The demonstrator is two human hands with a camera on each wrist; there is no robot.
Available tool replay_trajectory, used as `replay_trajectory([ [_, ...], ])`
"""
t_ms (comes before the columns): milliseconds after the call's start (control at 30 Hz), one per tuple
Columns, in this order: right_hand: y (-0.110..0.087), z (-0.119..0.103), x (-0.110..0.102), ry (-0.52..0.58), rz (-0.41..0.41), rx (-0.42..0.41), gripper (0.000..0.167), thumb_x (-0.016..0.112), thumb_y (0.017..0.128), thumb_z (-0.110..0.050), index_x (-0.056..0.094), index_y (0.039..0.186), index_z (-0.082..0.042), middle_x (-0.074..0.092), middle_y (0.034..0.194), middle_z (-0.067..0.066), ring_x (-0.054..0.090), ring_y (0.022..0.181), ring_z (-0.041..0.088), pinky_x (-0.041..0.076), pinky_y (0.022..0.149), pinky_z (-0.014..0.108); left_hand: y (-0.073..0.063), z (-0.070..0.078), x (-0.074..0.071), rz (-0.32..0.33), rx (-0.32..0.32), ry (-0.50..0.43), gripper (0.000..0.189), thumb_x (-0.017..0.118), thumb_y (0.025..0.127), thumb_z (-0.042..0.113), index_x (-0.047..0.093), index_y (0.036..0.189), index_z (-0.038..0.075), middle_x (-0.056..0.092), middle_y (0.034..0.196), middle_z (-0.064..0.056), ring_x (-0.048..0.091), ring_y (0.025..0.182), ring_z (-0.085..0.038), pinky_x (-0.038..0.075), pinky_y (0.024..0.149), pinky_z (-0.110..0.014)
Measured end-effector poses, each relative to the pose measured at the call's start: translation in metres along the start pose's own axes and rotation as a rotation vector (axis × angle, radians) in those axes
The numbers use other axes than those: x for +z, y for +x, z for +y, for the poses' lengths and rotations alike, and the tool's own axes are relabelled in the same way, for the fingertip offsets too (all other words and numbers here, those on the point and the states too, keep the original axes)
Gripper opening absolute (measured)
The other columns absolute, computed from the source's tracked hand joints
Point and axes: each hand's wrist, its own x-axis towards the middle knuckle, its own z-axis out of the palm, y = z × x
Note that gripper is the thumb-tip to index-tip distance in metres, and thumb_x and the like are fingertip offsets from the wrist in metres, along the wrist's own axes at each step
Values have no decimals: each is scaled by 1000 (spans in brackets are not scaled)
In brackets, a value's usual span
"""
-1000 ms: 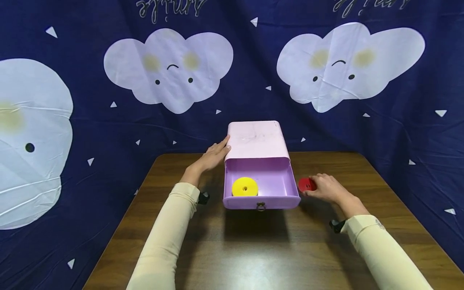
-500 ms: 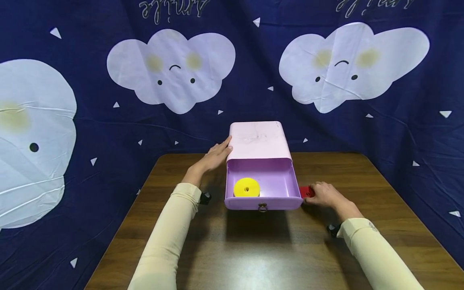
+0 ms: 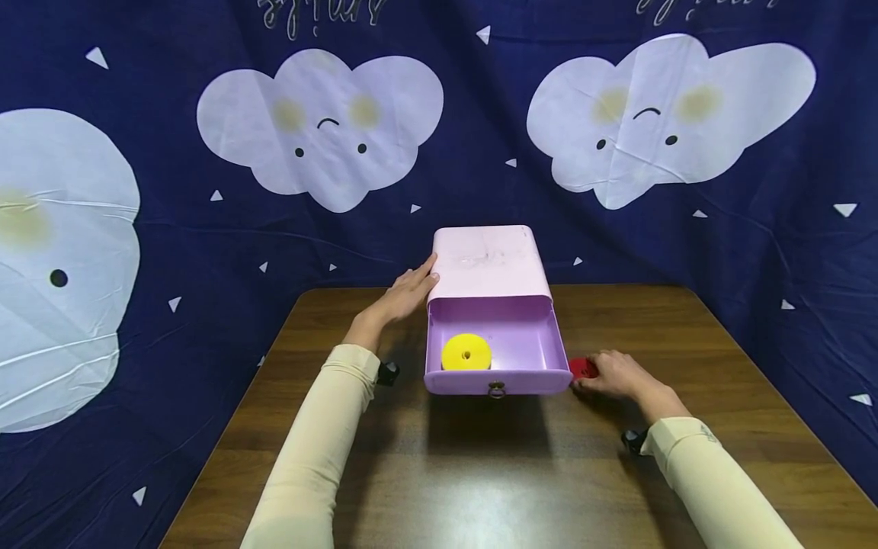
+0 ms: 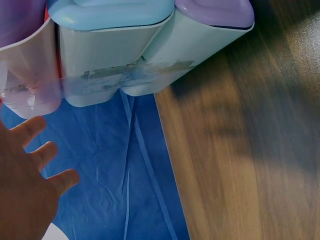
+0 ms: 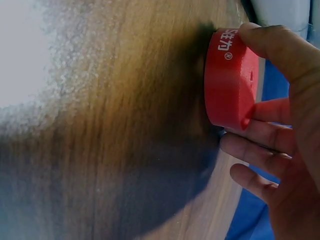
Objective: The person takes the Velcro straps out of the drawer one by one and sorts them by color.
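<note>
A drawer box (image 3: pixel 490 263) with a pale pink top stands on the table, its purple drawer (image 3: pixel 528 335) pulled out toward me. Inside the drawer, at its front left, lies a yellow roll (image 3: pixel 456 353) with a small hole in the middle. My left hand (image 3: pixel 405 296) rests against the box's left side, fingers stretched out. To the right of the drawer, low over the table, my right hand (image 3: pixel 620 375) pinches a red roll of hook-and-loop tape (image 5: pixel 225 82) between thumb and fingers. White lettering shows on the roll's outer side in the right wrist view.
The left wrist view shows more stacked units with a blue drawer (image 4: pixel 112 12) and a purple one, bound with clear tape. The wooden table (image 3: pixel 480 488) ends at a dark blue cloth (image 3: pixel 480 122) printed with clouds. A ring pull (image 3: pixel 497 390) hangs on the drawer front.
My right hand has brought the red roll slightly nearer to me beside the drawer. The left hand stays on the box, and the yellow roll lies as before.
</note>
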Motion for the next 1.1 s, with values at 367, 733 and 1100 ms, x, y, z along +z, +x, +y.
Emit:
replay_trajectory([
  [367,-6,1,-14,-46,19,11,40,70,77,-45,62,82,-6,53,65,-2,47,60,14,36,52,29,0,4,-1,0,11,-6,57,20,98,57,1,150,42,15,160,1,2,148,-31,4,117,-56],
  [733,-13,-20,-60,-70,142,-15,61,70,81,-44,59,121,1,68,106,18,60,101,40,44,86,57,-2,2,-1,-6,3,-8,57,20,98,57,2,150,42,15,160,1,2,149,-31,4,117,-56],
  [1100,-9,-60,-116,-118,387,-160,54,73,79,-38,61,118,-2,68,102,14,60,96,33,45,82,49,-1,0,0,-8,19,5,58,20,99,55,1,151,39,14,160,-2,3,148,-34,3,118,-56],
])
